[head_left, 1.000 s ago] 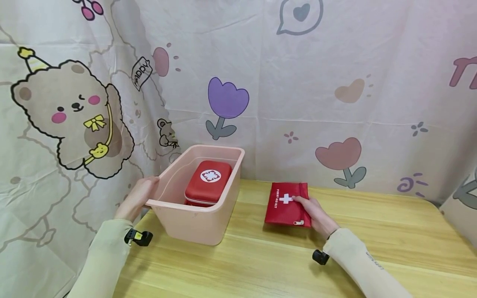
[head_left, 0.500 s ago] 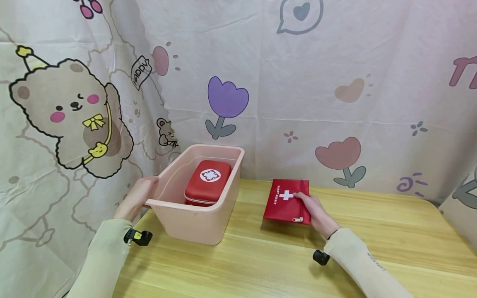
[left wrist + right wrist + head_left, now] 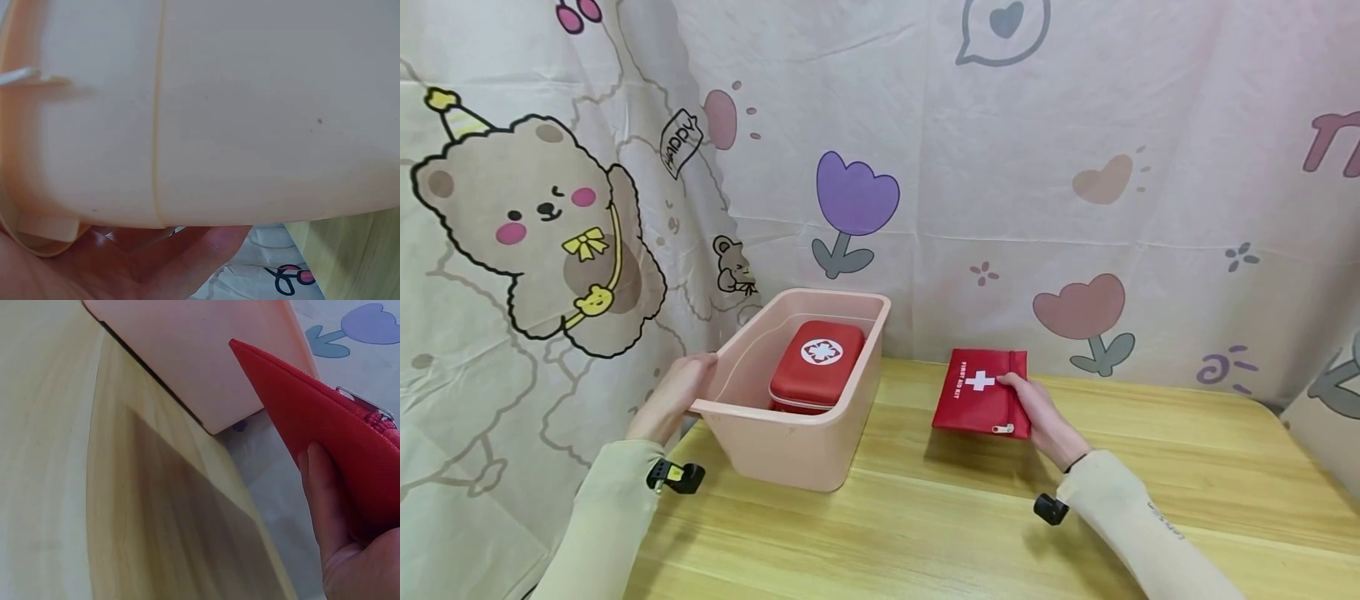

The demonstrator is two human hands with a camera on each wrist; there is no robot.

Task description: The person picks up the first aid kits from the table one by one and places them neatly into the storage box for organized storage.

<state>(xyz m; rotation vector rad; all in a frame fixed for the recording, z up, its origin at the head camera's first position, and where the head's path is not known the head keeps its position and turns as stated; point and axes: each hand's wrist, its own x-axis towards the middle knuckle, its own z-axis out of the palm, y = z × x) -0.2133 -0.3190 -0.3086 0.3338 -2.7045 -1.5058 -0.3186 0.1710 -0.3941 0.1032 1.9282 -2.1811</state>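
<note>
My right hand (image 3: pixel 1047 419) pinches a flat red first aid pouch (image 3: pixel 973 402) by its right side, thumb on top near the white cross and fingers underneath. The pouch hangs above the table and casts a shadow; its zipper pull (image 3: pixel 362 402) shows in the right wrist view. At the left, my left hand (image 3: pixel 672 398) grips the near left corner of the rim of a pink plastic bin (image 3: pixel 790 446). In the left wrist view its fingers (image 3: pixel 187 262) curl below the bin's rim. A red hard first aid case (image 3: pixel 817 367) with a white emblem lies inside the bin.
The bin stands on a light wood table (image 3: pixel 925 533), close to a printed curtain (image 3: pixel 985 167) that hangs along the back and left. The table's far edge runs just behind the pouch. Small black cameras (image 3: pixel 1051 508) are strapped to both wrists.
My right hand has lifted the pouch a little higher and slightly toward the back, and its shadow has spread on the table. The left hand keeps its hold on the bin.
</note>
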